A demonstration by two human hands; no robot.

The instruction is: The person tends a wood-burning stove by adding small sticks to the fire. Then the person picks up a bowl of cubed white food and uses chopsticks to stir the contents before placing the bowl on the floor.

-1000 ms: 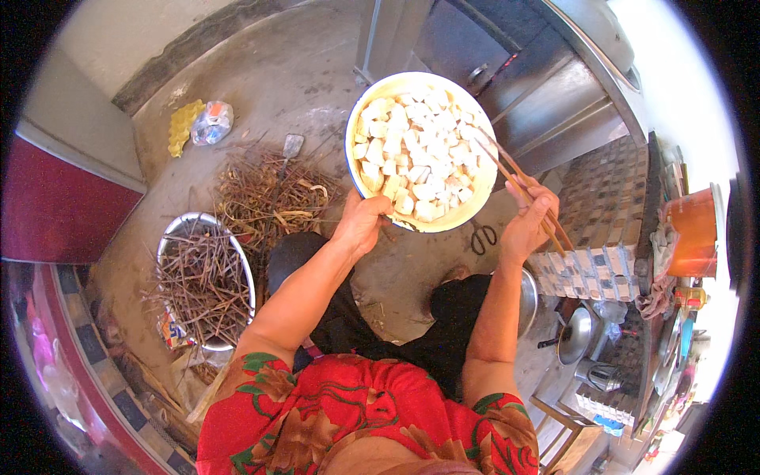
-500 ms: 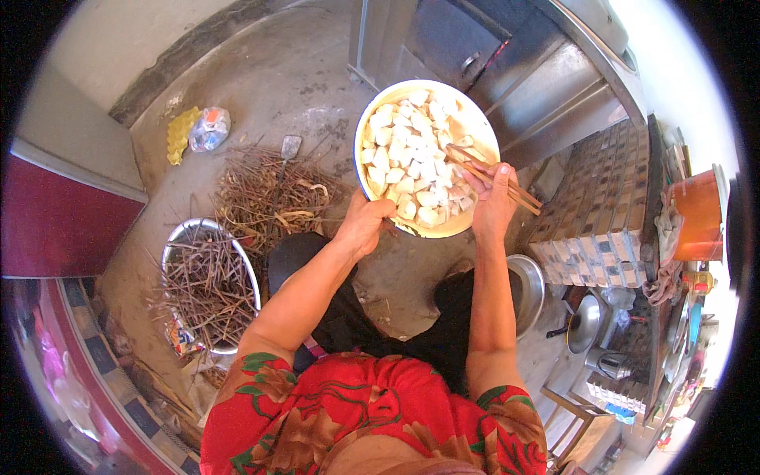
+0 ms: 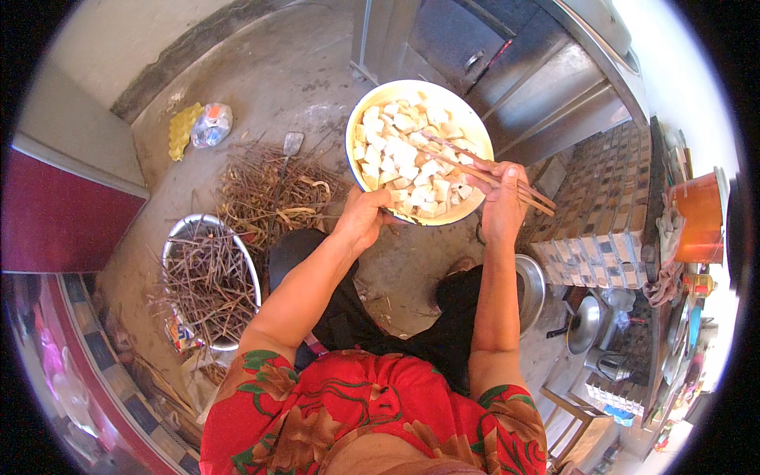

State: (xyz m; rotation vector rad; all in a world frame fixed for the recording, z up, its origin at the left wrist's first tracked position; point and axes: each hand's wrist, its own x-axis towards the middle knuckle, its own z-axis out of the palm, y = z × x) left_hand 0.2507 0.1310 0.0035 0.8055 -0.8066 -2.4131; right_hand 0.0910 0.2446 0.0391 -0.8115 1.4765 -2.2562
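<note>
A wide enamel basin [image 3: 354, 129], yellowish inside with a blue rim, is held up in front of me. Pale, chunky cut cubes of food [image 3: 412, 158] fill much of it; their kind I cannot tell. My left hand [image 3: 366, 215] grips the basin's near-left rim, thumb on top and fingers hidden underneath. In my right hand [image 3: 503, 198], at the basin's right edge, is a pair of wooden chopsticks [image 3: 467, 162]. Their tips reach in among the cubes near the middle, while the back ends stick out to the right.
Left of me stand a white-rimmed tub of twigs [image 3: 210, 281] and a twig pile with a shovel [image 3: 293, 144]. A metal cabinet-like stove [image 3: 459, 47] is beyond the basin. On the right are a brick structure [image 3: 594, 214], a metal basin [image 3: 530, 293] and a lidded pan [image 3: 584, 324].
The basin has shifted slightly left and its near rim has risen. My right hand has moved a little right, and the chopstick tips now lie farther left among the rearranged cubes.
</note>
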